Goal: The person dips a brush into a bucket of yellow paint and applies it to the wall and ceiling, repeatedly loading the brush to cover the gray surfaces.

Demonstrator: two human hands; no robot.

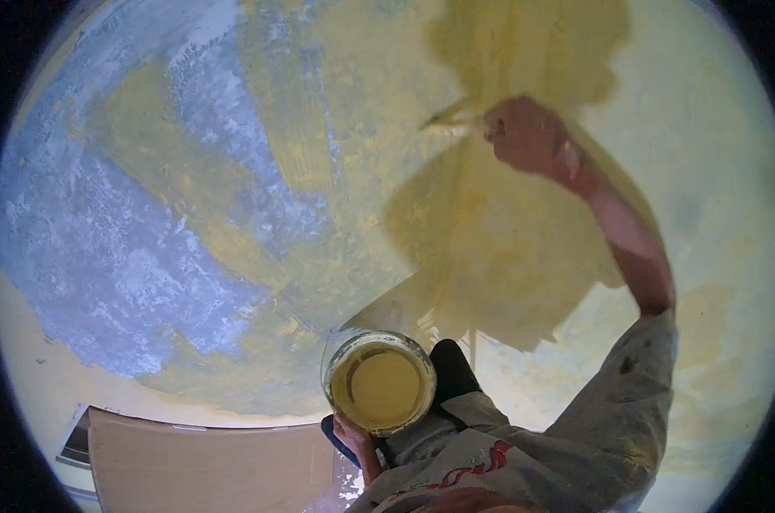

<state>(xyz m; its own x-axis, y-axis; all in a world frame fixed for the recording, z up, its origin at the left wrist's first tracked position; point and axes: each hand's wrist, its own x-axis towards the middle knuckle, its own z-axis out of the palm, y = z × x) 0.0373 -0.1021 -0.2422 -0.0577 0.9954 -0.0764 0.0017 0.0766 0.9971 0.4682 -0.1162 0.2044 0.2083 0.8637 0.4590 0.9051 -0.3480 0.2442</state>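
Observation:
My right hand (529, 137) is raised against the wall (225, 256), its fingers closed around a paintbrush (449, 118). The brush points left, with its tip close to the yellow-painted surface and slightly blurred. Low in the view, my left hand (352, 438) grips a round bucket (331, 369) by its lower left side. Yellow paint (389, 386) fills part of the bucket, and dried paint coats its rim. Fresh yellow strokes cover much of the wall's middle and right; bluish-white patches show at the left.
Below the wall, a brown panel or sheet (208, 466) lies at the lower left, beside a dark opening (77, 440). My dark shoe (453, 369) is just right of the bucket. Shadows of my arm and body fall across the wall.

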